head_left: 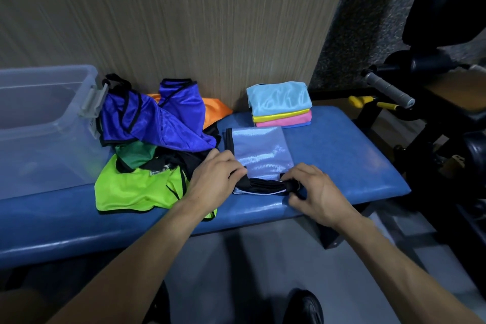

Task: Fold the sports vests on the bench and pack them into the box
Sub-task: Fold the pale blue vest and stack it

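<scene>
Counted on the bench (342,144), one:

- Clear box (39,123), far left: one.
- Folded vests stacked (280,105) far right: four.
- Pale blue vest (260,151) lying flat, near centre: one.
- Loose vests heaped (157,144) left of centre: at least four colours; exact number cannot be told.
- Hands: two.

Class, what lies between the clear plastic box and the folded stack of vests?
Head view: a heap of unfolded vests, royal blue topmost, lime green nearest, on the blue padded bench.
</scene>
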Demonstrator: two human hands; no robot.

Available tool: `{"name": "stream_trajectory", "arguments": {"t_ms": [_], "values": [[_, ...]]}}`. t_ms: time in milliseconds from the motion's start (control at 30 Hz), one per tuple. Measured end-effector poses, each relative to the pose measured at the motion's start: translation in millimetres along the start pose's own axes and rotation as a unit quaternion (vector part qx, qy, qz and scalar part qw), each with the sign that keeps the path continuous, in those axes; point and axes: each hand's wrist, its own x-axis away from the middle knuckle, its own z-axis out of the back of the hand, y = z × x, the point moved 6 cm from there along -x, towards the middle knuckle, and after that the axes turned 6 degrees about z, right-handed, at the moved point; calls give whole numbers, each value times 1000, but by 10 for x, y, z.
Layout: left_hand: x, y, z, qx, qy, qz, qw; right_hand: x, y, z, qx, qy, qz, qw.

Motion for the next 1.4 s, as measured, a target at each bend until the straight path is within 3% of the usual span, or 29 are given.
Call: {"name": "stream_trajectory", "arguments": {"t_ms": [133,233,467,567,700,833,1167,1400], "values": [[173,-122,-31,15,-117,-27,993,-21,-15,-67,29,-2,-8,1000],[208,-159,-63,-14,-145,-45,988,19,16,-50,6,-14,-20,1000],[64,-185,-108,23,-85,-25,996,66,20,-43,-32,-39,-56,997],[4,-231,-132,89,-97,35,991,78,10,-29,-55,-14,-70,996],[56,-242,-101,141,-113,59,982,116,-50,-9,-49,46,-91,994],[181,-263,-50,161,-108,90,977,159,-193,-15,-34,73,-58,995],[239,-177,54,222,16,207,953,24,-117,20,-308,68,-170,934],[83,-121,31,103,26,268,958,-219,56,2,-288,40,-289,912]]}}
